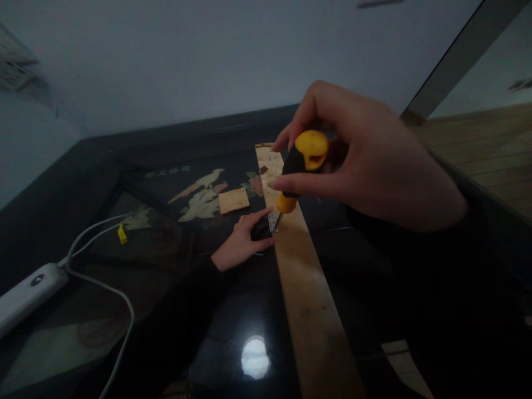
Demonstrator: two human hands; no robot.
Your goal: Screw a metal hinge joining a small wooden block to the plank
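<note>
The right hand (369,152) holds a yellow-and-black screwdriver (294,165) by its handle, the shaft slanting down to a small metal plate (272,220), perhaps a hinge in this dim light, on the left edge of a long wooden board (311,299). The left hand (240,242) reaches there too, thumb and forefinger parted. Beyond, a square wooden piece (234,200) lies on the glossy black table (233,310), before the wall (187,61).
</note>
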